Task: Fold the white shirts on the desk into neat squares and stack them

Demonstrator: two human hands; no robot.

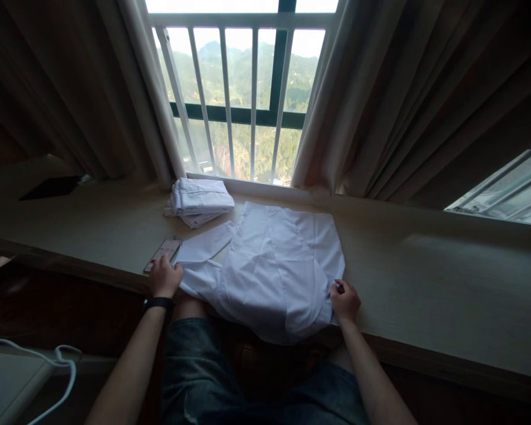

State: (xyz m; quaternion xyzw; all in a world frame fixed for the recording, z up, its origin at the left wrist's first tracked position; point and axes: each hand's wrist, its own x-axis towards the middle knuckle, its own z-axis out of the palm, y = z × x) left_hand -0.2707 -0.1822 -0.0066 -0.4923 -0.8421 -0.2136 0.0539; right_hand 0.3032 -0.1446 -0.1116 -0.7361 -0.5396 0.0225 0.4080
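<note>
A white shirt [278, 265] lies spread over the ledge, with one sleeve [206, 243] stretched out to the left. Its lower edge hangs over the ledge's front. My right hand [346, 302] is closed on the shirt's right edge, fingers curled inward. At the left, my left hand [165, 277] has its fingers stretched over a phone [163, 251] that lies flat with its screen lit. The thumb of that hand is beside the sleeve's end. Behind the sleeve sits a folded stack of white cloth [201, 198].
The wooden ledge [425, 283] runs along a barred window [243, 106] with grey curtains [380, 100] on both sides. A dark flat object [51, 188] lies at the far left. A white cable [71, 378] loops over a pale surface at lower left.
</note>
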